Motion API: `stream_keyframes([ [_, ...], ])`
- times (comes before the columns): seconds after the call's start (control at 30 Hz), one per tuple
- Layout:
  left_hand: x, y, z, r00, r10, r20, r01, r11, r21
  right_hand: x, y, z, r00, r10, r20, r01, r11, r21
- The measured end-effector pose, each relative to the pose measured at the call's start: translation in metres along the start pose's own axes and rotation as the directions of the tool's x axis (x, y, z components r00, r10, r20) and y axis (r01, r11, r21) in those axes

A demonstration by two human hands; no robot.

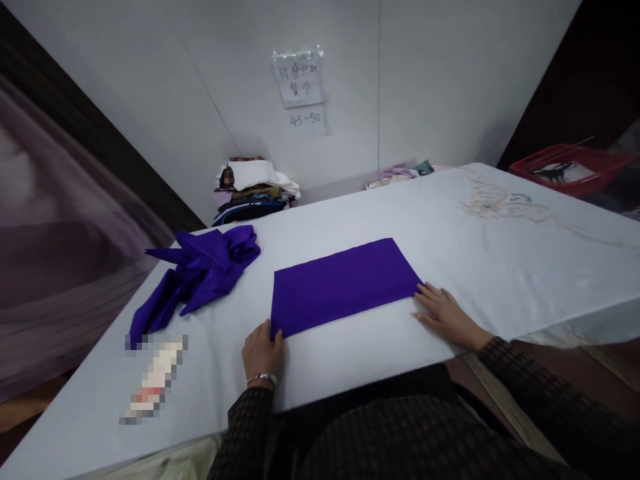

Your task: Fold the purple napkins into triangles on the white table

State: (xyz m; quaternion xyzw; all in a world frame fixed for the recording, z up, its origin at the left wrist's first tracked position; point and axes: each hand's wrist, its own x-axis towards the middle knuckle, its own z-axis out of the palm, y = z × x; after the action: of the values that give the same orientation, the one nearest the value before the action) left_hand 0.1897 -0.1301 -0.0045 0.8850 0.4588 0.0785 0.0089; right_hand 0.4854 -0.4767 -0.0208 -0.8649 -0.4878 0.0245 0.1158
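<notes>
A purple cloth napkin (343, 283), folded into a flat rectangle, lies on the white tablecloth in front of me. At its near left corner, my left hand (263, 350) has the edge between thumb and curled fingers. The fingers of my right hand (445, 317) are stretched out, their tips touching the near right corner, with the thumb apart on the white cloth. To the left lies a crumpled heap of purple cloth (213, 263), away from both hands.
The white tablecloth (380, 353) covers the table. Behind its far edge stand a pile of folded fabrics (255, 193) and some lilac cloth (395, 175). A red basket (575, 180) is at far right. A pixelated patch covers something at left. A handwritten sign (301, 87) hangs on the wall.
</notes>
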Motion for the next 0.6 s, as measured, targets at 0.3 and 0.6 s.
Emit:
stream_keyframes([
  [0.3,0.007,0.003,-0.001,0.995,-0.083,0.051,0.093,0.965,-0.245,0.024,-0.058,0.013,0.968,-0.243,0.062,0.237,0.967,0.09],
  [0.6,0.017,0.001,-0.01,0.937,-0.21,0.278,0.31,0.867,-0.39,0.072,-0.132,0.04,0.896,-0.439,0.072,0.426,0.893,0.142],
])
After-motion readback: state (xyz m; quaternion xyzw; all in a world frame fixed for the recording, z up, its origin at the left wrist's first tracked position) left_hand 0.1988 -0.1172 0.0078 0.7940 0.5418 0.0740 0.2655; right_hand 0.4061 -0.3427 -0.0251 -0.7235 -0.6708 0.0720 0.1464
